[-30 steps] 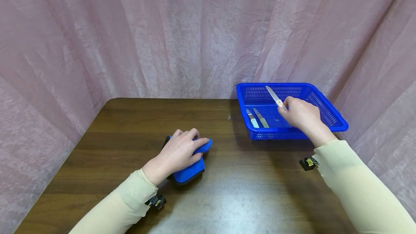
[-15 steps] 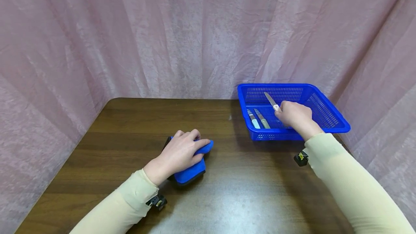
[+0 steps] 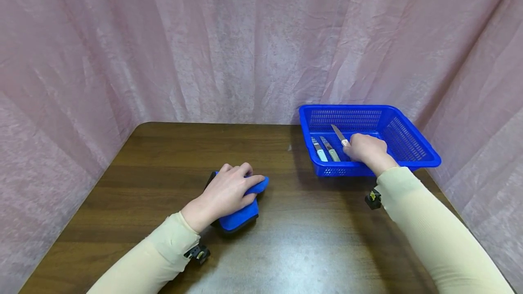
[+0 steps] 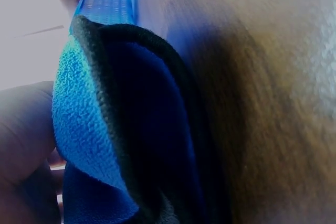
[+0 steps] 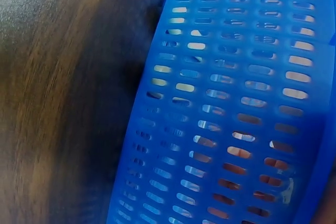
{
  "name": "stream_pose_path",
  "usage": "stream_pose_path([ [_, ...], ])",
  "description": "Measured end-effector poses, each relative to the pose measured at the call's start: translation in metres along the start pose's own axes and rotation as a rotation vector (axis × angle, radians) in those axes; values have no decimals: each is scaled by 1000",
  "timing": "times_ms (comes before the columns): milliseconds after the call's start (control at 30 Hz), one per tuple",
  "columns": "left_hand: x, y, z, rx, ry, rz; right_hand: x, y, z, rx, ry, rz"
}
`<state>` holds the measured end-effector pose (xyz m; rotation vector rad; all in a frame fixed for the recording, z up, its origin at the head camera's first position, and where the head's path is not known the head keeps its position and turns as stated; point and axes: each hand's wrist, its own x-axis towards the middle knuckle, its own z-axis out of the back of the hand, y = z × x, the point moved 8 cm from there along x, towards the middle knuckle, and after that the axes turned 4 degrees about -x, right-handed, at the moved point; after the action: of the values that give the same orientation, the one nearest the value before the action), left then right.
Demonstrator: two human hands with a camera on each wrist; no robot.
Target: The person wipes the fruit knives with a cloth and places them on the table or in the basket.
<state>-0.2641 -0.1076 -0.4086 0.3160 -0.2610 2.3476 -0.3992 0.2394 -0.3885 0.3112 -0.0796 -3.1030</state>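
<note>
My left hand (image 3: 226, 192) lies over a folded blue cloth (image 3: 241, 217) with black edging, fingers bent over it and a raised fold between thumb and forefinger. Up close in the left wrist view, the cloth's fold (image 4: 79, 108) gapes beside the hand. Inside the blue basket (image 3: 413, 144), my right hand (image 3: 365, 149) grips a small knife (image 3: 338, 134) by its pale handle, blade pointing up and left. Two more knives lie left of it on the basket floor: one with a white handle (image 3: 321, 154), one with a greenish handle (image 3: 333, 154).
The basket's slotted wall (image 5: 210, 108) fills much of the right wrist view and hides most of the right hand. A brown wooden table (image 3: 163, 158) carries everything. Pink curtains (image 3: 229, 49) hang behind it and along both sides.
My right hand has moved lower and left into the basket with the knife, bringing it nearer the other two knives. The left hand and cloth have stayed in place.
</note>
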Motion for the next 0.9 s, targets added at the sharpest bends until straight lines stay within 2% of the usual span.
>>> stream_pose_path([
  [333,-1,0,-2,-7,12,5,6,-1,-4,-18,71,-21],
  [700,0,0,-3,-16,32,16,3,-5,-6,-28,144,-10],
  [900,0,-1,-3,-14,15,8,8,-5,-11,-44,167,-9],
])
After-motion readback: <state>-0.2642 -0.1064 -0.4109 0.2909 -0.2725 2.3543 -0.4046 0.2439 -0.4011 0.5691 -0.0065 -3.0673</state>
